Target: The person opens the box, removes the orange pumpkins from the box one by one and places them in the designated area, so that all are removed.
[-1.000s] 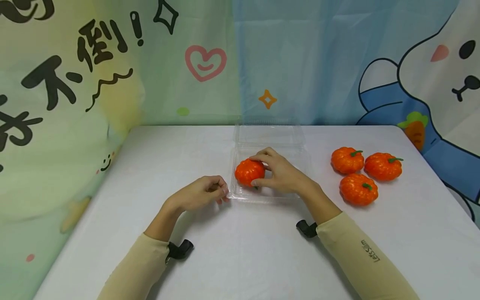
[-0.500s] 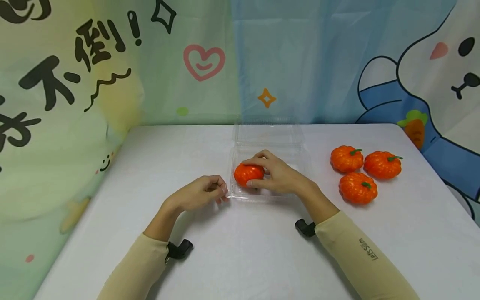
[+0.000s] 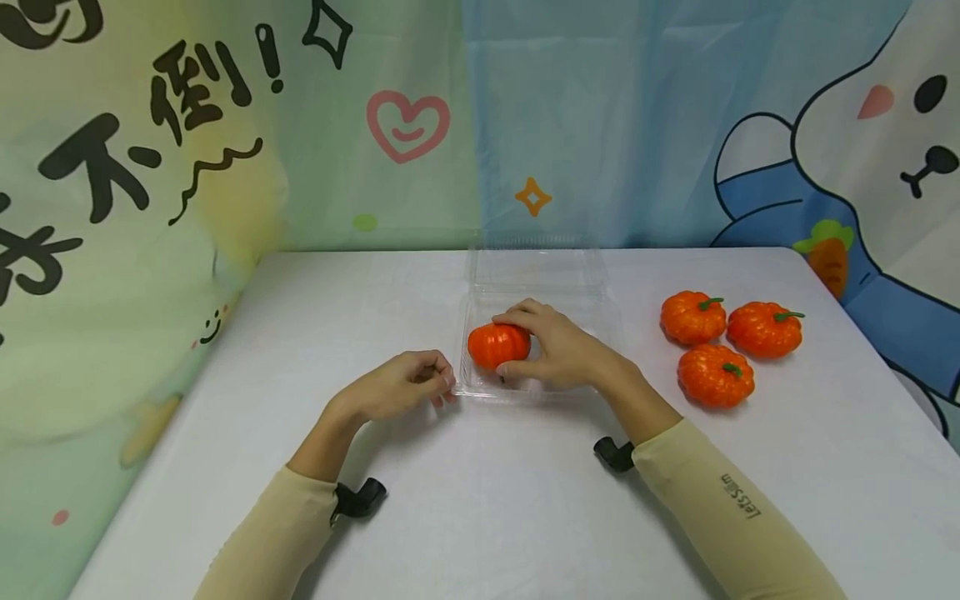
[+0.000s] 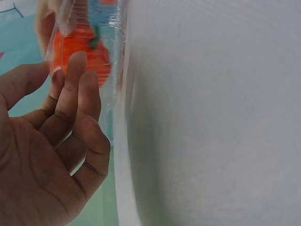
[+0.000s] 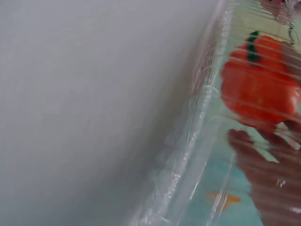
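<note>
A small orange toy pumpkin (image 3: 498,346) with a green stem sits in the left part of a clear plastic clamshell box (image 3: 570,333), whose lid stands open at the back. My right hand (image 3: 558,346) holds this pumpkin from its right side, thumb in front and fingers over the top. Through the box wall, the right wrist view shows the pumpkin (image 5: 258,82) and its stem, with the hand blurred behind the plastic. My left hand (image 3: 405,385) is at the box's front left corner. In the left wrist view, its thumb and index finger pinch the rim.
Several more orange pumpkins stand grouped to the right of the box: one at the back left (image 3: 693,317), one at the back right (image 3: 765,329) and one in front (image 3: 716,377). A white cloth (image 3: 480,517) covers the table. A printed curtain (image 3: 600,108) hangs behind.
The pumpkin in the box has turned slightly under my right hand, whose fingers have shifted on it. My left hand stays at the box corner.
</note>
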### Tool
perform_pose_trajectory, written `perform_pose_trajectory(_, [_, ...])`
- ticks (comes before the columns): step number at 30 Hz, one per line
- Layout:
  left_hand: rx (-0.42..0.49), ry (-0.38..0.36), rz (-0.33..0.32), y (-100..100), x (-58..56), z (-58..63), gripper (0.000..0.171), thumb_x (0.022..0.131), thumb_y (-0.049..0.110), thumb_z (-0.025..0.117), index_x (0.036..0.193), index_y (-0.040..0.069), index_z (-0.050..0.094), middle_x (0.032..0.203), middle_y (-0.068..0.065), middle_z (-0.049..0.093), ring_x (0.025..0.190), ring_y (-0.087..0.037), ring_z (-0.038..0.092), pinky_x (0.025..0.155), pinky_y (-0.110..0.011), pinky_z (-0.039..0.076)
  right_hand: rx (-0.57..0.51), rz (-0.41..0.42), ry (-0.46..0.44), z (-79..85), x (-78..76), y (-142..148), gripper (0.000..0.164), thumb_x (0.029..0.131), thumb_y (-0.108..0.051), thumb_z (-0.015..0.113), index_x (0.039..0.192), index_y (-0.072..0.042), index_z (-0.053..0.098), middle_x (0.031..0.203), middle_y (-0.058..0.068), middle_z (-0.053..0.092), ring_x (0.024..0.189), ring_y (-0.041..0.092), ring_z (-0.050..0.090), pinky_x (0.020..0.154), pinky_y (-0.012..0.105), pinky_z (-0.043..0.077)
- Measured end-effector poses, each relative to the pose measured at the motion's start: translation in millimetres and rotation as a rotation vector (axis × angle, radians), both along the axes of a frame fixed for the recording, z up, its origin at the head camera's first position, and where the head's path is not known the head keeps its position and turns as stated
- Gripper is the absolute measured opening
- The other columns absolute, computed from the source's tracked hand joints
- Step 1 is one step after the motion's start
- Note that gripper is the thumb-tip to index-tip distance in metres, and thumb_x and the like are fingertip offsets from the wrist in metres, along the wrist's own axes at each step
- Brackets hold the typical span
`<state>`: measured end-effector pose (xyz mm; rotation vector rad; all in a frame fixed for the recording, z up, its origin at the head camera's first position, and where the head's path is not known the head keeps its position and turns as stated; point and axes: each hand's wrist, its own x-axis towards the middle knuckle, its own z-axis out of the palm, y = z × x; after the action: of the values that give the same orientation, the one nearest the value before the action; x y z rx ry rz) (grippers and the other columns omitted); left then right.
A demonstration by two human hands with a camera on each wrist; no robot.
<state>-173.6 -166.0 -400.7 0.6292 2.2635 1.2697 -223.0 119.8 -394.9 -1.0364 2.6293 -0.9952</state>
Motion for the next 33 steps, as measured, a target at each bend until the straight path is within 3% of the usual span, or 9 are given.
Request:
perform_pose_trajectory(3, [0.004,0.003,-0.003,-0.2,0.1,-0.4,0.014,0.106,0.015,0.053,0.104,0.005,0.062,0.098,-0.013,0.075,0.089,-0.027,0.069,0.083,-0.038,0.049,-0.056,-0.003,0.021,1.0,-1.2,3.0,0.063,0.087,-0.029,0.084,0.142,-0.012,0.058,0.136,0.004,0.056,0.123,0.022,0.057,0.099,0.044,0.054])
perform_pose_trajectory(8, [0.0,0.005,-0.003,-0.1,-0.8,0.6,0.014,0.106,0.015,0.052,0.104,0.005,0.062,0.098,-0.012,0.075,0.089,-0.027,0.069,0.082,-0.038,0.05,-0.153,0.023,-0.039,4.5,-0.8,8.9,0.065,0.092,-0.025,0.08,0.149,-0.017,0.051,0.141,0.003,0.056,0.121,0.021,0.06,0.092,0.039,0.058])
perform_pose_trajectory(11, [-0.003,0.003,-0.001,-0.4,-1.2,0.6,0.015,0.106,0.016,0.052,0.104,0.005,0.062,0.098,-0.012,0.075,0.089,-0.027,0.069,0.082,-0.038,0.05,-0.158,0.026,-0.046,7.6,1.1,11.1,0.062,0.097,-0.028,0.073,0.153,-0.025,0.048,0.145,0.002,0.055,0.121,0.021,0.06,0.093,0.039,0.057])
perform_pose_trajectory(15, [-0.007,0.007,0.0,-0.3,-1.1,0.4,0.015,0.106,0.017,0.052,0.103,0.006,0.062,0.098,-0.012,0.075,0.089,-0.027,0.069,0.082,-0.037,0.049,-0.123,-0.004,0.021,11.8,3.6,13.5,0.055,0.103,-0.033,0.064,0.154,-0.031,0.045,0.144,0.002,0.055,0.123,0.02,0.057,0.097,0.043,0.052])
perform_pose_trajectory(22, [-0.018,0.018,0.002,-0.7,0.4,0.6,0.018,0.106,0.021,0.053,0.103,0.006,0.063,0.097,-0.01,0.075,0.089,-0.025,0.069,0.082,-0.037,0.048,-0.142,-0.029,0.072,16.7,6.3,20.9,0.046,0.108,-0.03,0.054,0.153,-0.03,0.047,0.139,0.004,0.052,0.123,0.023,0.053,0.098,0.048,0.048])
perform_pose_trajectory(29, [-0.011,0.015,0.001,-0.1,0.4,0.4,0.017,0.106,0.019,0.053,0.103,0.005,0.062,0.098,-0.011,0.075,0.089,-0.025,0.069,0.083,-0.037,0.049,-0.17,-0.011,0.115,18.0,7.1,33.7,0.039,0.11,-0.026,0.048,0.149,-0.025,0.052,0.147,0.005,0.047,0.133,0.025,0.047,0.106,0.052,0.045])
perform_pose_trajectory(33, [-0.013,0.008,0.008,0.1,1.9,2.4,0.016,0.106,0.019,0.053,0.104,0.006,0.062,0.099,-0.011,0.075,0.09,-0.026,0.069,0.083,-0.036,0.049,-0.17,-0.052,0.077,19.4,8.5,42.6,0.045,0.106,-0.029,0.057,0.15,-0.026,0.046,0.146,0.004,0.047,0.13,0.023,0.048,0.102,0.049,0.048])
